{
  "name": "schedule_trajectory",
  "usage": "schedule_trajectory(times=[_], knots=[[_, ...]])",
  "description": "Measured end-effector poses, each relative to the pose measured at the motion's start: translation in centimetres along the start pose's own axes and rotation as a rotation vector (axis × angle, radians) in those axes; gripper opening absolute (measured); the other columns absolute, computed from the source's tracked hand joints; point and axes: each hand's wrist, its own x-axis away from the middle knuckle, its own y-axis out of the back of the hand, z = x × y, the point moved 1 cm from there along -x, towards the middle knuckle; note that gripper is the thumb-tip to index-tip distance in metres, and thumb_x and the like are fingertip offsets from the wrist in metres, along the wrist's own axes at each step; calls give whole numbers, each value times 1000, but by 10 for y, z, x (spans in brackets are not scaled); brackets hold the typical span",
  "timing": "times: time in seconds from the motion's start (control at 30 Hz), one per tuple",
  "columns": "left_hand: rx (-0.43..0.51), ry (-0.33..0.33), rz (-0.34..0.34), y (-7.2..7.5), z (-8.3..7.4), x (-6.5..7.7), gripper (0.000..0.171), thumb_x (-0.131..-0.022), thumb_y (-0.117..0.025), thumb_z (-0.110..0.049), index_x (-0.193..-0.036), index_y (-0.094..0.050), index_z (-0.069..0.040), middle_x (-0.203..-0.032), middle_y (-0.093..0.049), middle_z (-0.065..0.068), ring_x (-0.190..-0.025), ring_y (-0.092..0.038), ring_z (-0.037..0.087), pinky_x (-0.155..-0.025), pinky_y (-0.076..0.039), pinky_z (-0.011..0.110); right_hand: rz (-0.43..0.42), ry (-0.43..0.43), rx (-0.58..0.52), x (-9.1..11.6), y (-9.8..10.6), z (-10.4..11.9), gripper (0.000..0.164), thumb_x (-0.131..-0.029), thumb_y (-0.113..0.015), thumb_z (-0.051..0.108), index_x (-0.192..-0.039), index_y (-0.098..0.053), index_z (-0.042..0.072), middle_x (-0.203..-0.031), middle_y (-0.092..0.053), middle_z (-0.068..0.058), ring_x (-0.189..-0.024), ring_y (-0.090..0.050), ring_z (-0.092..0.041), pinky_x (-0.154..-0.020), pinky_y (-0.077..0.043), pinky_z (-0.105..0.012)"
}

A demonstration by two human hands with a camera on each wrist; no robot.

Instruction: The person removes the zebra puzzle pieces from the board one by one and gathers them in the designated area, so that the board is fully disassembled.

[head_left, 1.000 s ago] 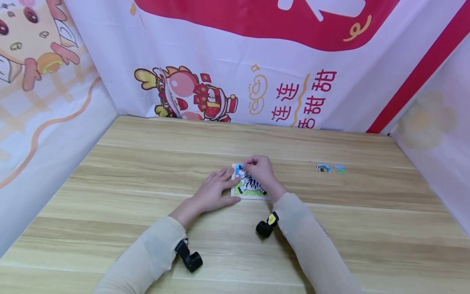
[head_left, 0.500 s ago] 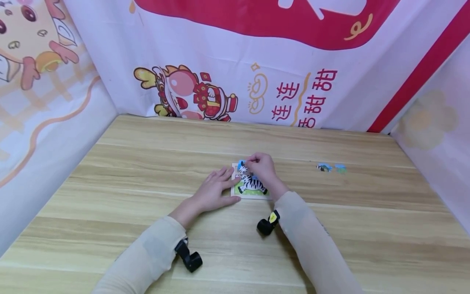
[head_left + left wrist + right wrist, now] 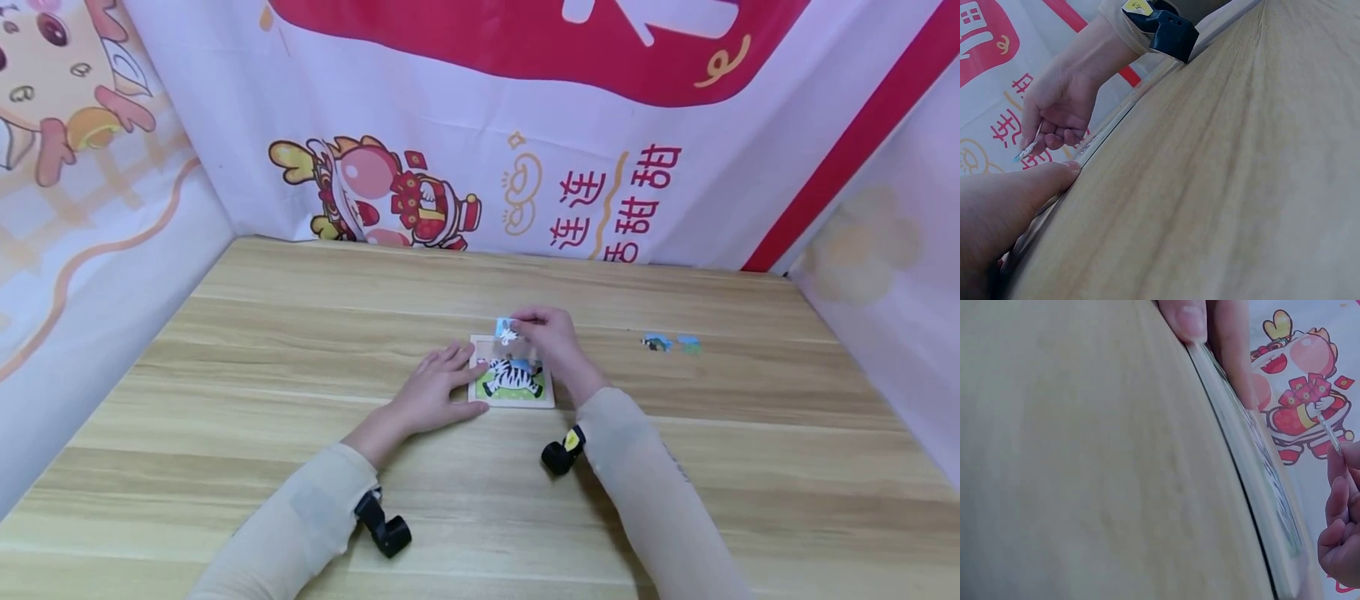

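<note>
A small jigsaw board (image 3: pixel 551 397) with a zebra picture lies flat on the wooden table, its upper part partly bare. My left hand (image 3: pixel 431 390) rests at the board's left side with fingers extended; in the right wrist view its thumb (image 3: pixel 1190 324) sits on the near edge. Between thumb and fingertips my right hand (image 3: pixel 553 340) pinches a puzzle piece (image 3: pixel 504 328) with the zebra's head on blue. The left wrist view shows that piece (image 3: pixel 1027 150) raised above the board, roughly edge-on. The right hand's remaining fingers (image 3: pixel 1334 534) curl in toward the palm.
Two loose puzzle pieces lie to the right on the table: a dark-patterned blue one (image 3: pixel 657 342) and a blue-green one (image 3: pixel 689 344). A printed white and red cloth (image 3: pixel 420 100) hangs behind the table. Each wrist carries a black camera (image 3: pixel 390 535).
My right hand has lifted the zebra-head piece out of the board and moved it up and slightly right, baring the recess beneath. The left hand stays in place on the board.
</note>
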Motion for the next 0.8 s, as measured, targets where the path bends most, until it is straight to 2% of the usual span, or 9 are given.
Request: schedule_trajectory(times=[0.33, 0.63, 0.8], knots=[[3, 17, -1, -5, 6, 2, 61, -79, -50, -53, -129, -41, -20, -139, -21, 9, -127, -12, 27, -100, -8, 44, 24, 44, -59, -4, 22, -5, 20, -80, -60, 9, -100, -60, 7, -95, -57, -7, -87, -53, -19, -78, -44, -33], [-6, 15, -9, -4, 3, 1, 62, -78, -51, -53, -129, -42, -19, -139, -21, 9, -127, -13, 27, -100, -8, 45, 28, 114, -6, -7, 58, -11, 26, -81, -59, 12, -106, -58, 3, -99, -57, -9, -89, -51, -21, -80, -41, -37], [-1, 19, -20, -3, 2, 0, 62, -78, -51, -53, -128, -42, -19, -139, -22, 8, -127, -14, 27, -100, -9, 44, 30, 116, 8, -8, 78, -15, 28, -81, -59, 13, -107, -57, 2, -99, -57, -9, -88, -50, -21, -81, -40, -38]])
